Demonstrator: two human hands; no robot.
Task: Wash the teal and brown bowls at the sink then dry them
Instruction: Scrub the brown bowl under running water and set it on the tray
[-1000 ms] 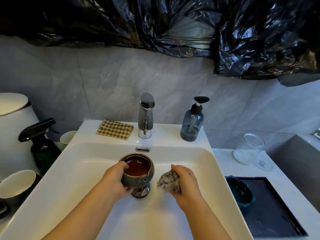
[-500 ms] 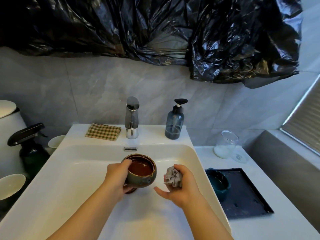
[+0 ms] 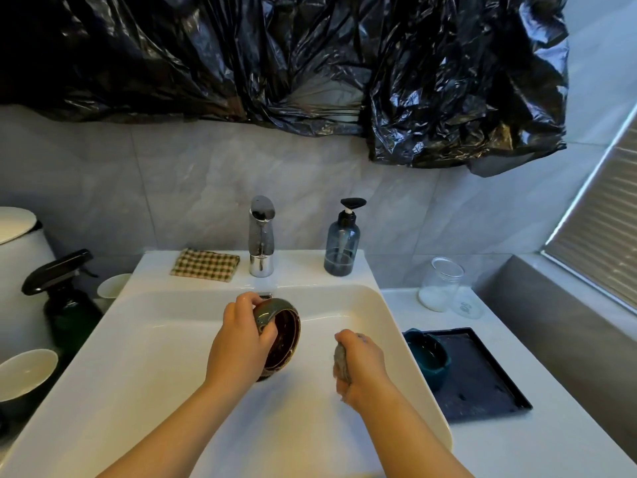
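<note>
My left hand (image 3: 241, 343) grips the brown bowl (image 3: 282, 336) over the white sink (image 3: 144, 357), tipped on its side with the dark red inside facing right. Apart from the bowl, to its right, my right hand (image 3: 362, 367) is closed around a grey scouring wad (image 3: 341, 363). The teal bowl (image 3: 427, 357) sits upright at the left end of a black tray (image 3: 482, 381) on the counter right of the sink.
A chrome faucet (image 3: 262, 236), a checked cloth (image 3: 206, 265) and a blue soap dispenser (image 3: 342, 243) stand on the sink's back ledge. A clear jar (image 3: 441, 284) and its lid (image 3: 467, 305) are on the right counter. A dark spray bottle (image 3: 65, 294) and white bowls (image 3: 24, 374) are at left.
My left hand has tipped the brown bowl from upright onto its side, opening toward the right. My right hand with the wad has drawn slightly away to the right.
</note>
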